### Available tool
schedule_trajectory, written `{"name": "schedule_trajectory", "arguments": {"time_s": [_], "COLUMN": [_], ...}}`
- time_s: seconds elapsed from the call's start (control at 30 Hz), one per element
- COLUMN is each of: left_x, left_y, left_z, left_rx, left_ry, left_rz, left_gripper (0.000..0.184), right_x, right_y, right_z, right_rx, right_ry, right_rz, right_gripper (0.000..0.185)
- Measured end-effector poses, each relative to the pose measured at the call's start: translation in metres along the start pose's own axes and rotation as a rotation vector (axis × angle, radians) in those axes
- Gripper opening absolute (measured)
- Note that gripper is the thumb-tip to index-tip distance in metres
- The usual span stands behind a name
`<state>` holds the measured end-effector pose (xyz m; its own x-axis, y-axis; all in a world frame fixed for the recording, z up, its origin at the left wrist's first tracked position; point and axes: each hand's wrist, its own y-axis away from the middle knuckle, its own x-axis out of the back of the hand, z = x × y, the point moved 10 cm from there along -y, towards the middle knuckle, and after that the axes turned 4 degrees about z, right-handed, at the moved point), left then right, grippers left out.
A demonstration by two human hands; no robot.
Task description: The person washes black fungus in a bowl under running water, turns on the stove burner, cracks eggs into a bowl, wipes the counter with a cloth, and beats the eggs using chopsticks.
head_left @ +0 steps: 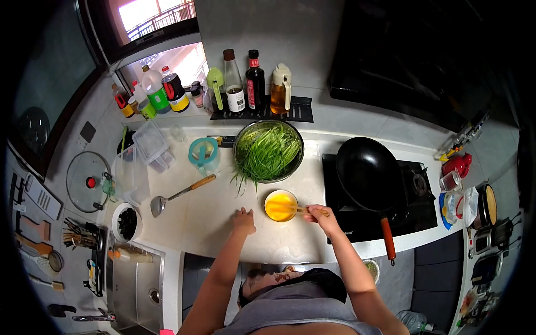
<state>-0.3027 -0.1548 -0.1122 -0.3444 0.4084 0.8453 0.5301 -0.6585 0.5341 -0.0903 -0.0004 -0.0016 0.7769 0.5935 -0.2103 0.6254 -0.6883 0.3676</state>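
Note:
A small bowl of beaten egg [277, 205] stands on the pale counter. My right hand [321, 218] is closed around wooden chopsticks [302, 210], whose far ends dip into the yellow egg and look smeared. To the left of the bowl, my left hand [244, 221] rests on the counter with fingers apart, holding nothing and not touching the bowl. Behind the bowl, green chives [269, 149] fill a metal colander [302, 159], some hanging over its front edge. A ladle [158, 205] with a wooden handle lies on the counter beyond my left hand.
A black wok [365, 173] sits on the stove [421, 218], its wooden handle [387, 237] sticking out past the counter's front. At left are a teal-lidded pitcher [204, 156], clear plastic containers [131, 176], a bowl of dark pieces [127, 221] and a sink [137, 285]. Bottles [255, 84] line the back ledge.

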Motion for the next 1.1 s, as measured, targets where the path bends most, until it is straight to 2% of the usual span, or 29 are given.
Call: {"name": "schedule_trajectory", "arguments": {"time_s": [0.1, 0.2, 0.23, 0.33, 0.37, 0.47, 0.5, 0.6, 0.63, 0.73, 0.83, 0.93, 0.97, 1.07, 1.1], "left_x": [0.006, 0.004, 0.002, 0.0, 0.0, 0.0, 0.0, 0.0, 0.002, 0.006, 0.002, 0.001, 0.0, -0.004, 0.0], "left_y": [0.005, 0.001, 0.0, 0.0, 0.0, -0.002, -0.002, -0.001, 0.0, 0.003, -0.001, -0.001, -0.002, -0.003, 0.0], "left_z": [0.003, 0.002, 0.001, 0.0, 0.0, 0.0, 0.0, -0.001, 0.0, 0.002, 0.001, 0.001, 0.001, 0.001, 0.002], "left_rx": [-0.009, -0.009, -0.008, -0.015, -0.011, -0.007, -0.008, -0.013, -0.017, -0.016, -0.012, -0.031, -0.03, -0.025, -0.023], "left_ry": [-0.007, -0.015, -0.016, 0.024, 0.02, 0.008, 0.002, 0.003, 0.006, -0.008, -0.019, -0.018, -0.021, -0.015, -0.012], "left_rz": [-0.005, 0.006, 0.012, 0.027, 0.021, 0.013, 0.016, 0.022, 0.024, 0.023, 0.037, 0.013, 0.018, 0.021, 0.014], "left_gripper": [0.076, 0.076, 0.076, 0.077, 0.077, 0.078, 0.078, 0.078, 0.078, 0.078, 0.078, 0.077, 0.077, 0.076, 0.076], "right_x": [0.0, 0.001, 0.008, 0.008, 0.009, 0.003, 0.008, -0.003, -0.008, 0.007, 0.011, 0.002, 0.004, 0.017, 0.006], "right_y": [-0.008, -0.002, -0.003, -0.01, -0.012, -0.002, -0.004, -0.007, -0.002, -0.003, -0.016, -0.001, 0.003, -0.012, -0.01], "right_z": [0.003, 0.01, 0.006, 0.01, 0.025, 0.01, 0.003, 0.015, 0.02, 0.008, 0.028, 0.02, 0.008, 0.025, 0.026], "right_rx": [0.238, -0.026, -0.009, 0.206, 0.113, 0.016, 0.111, 0.158, 0.024, 0.026, 0.112, -0.044, -0.039, 0.173, 0.136], "right_ry": [0.32, 0.056, -0.013, 0.276, 0.275, 0.016, 0.015, 0.354, 0.205, -0.037, 0.178, 0.032, -0.042, 0.115, 0.178], "right_rz": [-0.054, -0.026, 0.063, 0.01, -0.052, -0.002, 0.074, -0.05, -0.082, 0.081, 0.018, 0.005, 0.091, 0.114, 0.059], "right_gripper": [0.02, 0.02, 0.02, 0.019, 0.019, 0.02, 0.021, 0.021, 0.019, 0.018, 0.018, 0.019, 0.019, 0.02, 0.02]}}
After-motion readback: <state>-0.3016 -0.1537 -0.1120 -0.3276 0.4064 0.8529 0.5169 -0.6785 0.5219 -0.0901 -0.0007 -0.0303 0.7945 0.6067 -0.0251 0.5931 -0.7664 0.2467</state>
